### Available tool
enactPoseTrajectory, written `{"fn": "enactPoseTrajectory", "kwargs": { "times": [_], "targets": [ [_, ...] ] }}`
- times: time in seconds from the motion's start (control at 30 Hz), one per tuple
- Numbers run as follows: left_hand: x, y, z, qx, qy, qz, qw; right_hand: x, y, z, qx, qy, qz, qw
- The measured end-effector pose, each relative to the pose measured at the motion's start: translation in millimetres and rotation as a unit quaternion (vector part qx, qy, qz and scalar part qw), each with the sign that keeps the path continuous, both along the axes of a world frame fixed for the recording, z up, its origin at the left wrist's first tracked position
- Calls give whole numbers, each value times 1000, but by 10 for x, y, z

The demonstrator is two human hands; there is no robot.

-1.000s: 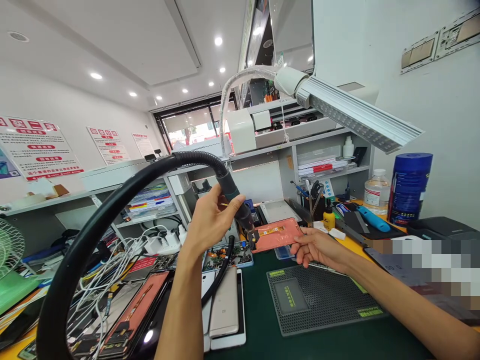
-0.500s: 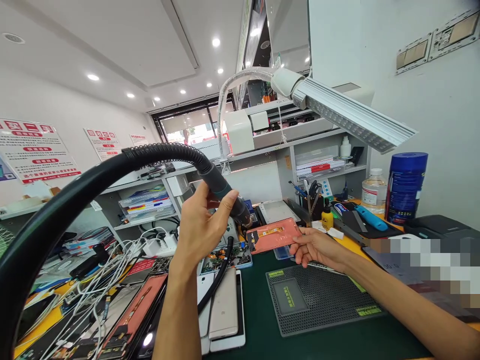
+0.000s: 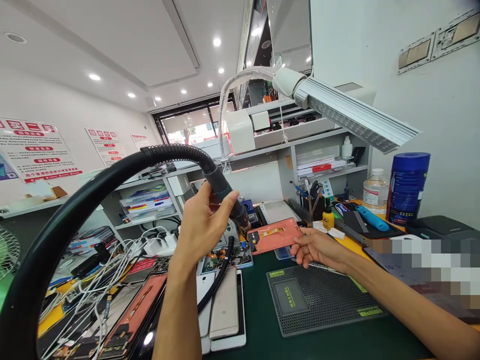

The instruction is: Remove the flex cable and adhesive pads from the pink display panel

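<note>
Green matting [image 3: 258, 310] lies near. The left hand's [image 3: 202, 225] grip squeezes a hot-air gun [image 3: 217, 181]; the right hand's [image 3: 317, 246] grip pinches a pink phone screen [image 3: 278, 242].

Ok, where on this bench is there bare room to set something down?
The green mat is bare between the stacked phones and the gray perforated pad, and along the pad's near edge. Left of the phones, tangled cables and reddish panels crowd together.

Your left hand [image 3: 200, 225]: one, bare. Your left forearm [image 3: 176, 305]: one, slender, bare to the edge of view. Your right hand [image 3: 317, 247]: one, bare. Your right forearm [image 3: 397, 300]: one, bare, narrowing toward the hand.
</note>
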State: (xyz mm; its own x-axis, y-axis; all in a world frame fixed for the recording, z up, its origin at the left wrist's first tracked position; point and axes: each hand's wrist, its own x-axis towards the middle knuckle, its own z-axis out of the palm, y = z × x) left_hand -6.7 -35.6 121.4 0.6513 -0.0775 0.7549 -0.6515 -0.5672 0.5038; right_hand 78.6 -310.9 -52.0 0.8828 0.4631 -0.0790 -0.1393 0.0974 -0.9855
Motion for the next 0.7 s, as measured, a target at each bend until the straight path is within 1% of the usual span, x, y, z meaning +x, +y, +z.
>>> {"fn": "enactPoseTrajectory", "kwargs": {
  "times": [0.2,0.47,0.6,0.7],
  "targets": [
    [34,5,-21,15,6,4,1000,-12,5,10,-3,-2,-3,1000],
    [41,3,-28,2,27,-44,999,7,-1,-14,-5,-3,-2,1000],
    [48,13,-32,-19,16,-52,998,12,-7,-26,-4,-5,-1,1000],
    [44,21,-26,-14,24,-46,999,14,-12,-38,-3,-7,2,1000]
  ]
}}
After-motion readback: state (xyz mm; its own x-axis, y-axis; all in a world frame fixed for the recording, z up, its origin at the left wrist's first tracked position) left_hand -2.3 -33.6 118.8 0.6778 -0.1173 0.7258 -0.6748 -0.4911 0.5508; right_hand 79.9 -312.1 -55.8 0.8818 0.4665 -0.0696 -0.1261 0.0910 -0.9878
